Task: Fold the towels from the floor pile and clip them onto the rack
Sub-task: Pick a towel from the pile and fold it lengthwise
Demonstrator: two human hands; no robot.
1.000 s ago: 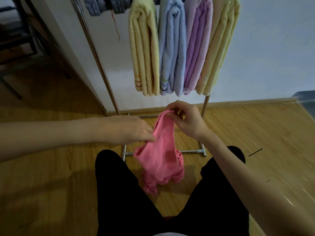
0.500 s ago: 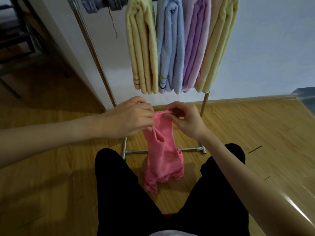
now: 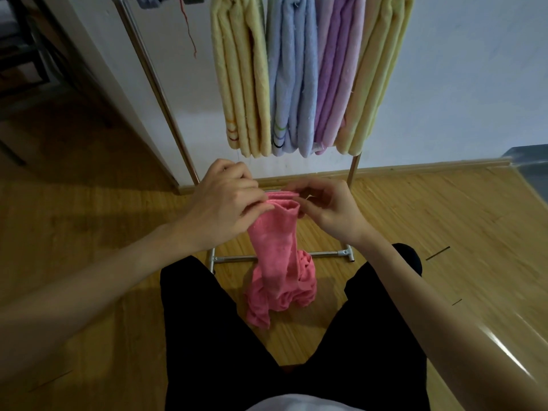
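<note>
The left hand (image 3: 228, 203) and right hand (image 3: 329, 209) pinch the pink towel (image 3: 278, 262)'s top edge, its bunched tail on the wooden floor (image 3: 444, 221) below the rack (image 3: 351, 170); folding is underway, and next I'd square the corners.

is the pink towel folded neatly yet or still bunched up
Still bunched up. Both hands, left hand and right hand, pinch the pink towel at its top edge, and its lower part hangs crumpled.
</note>
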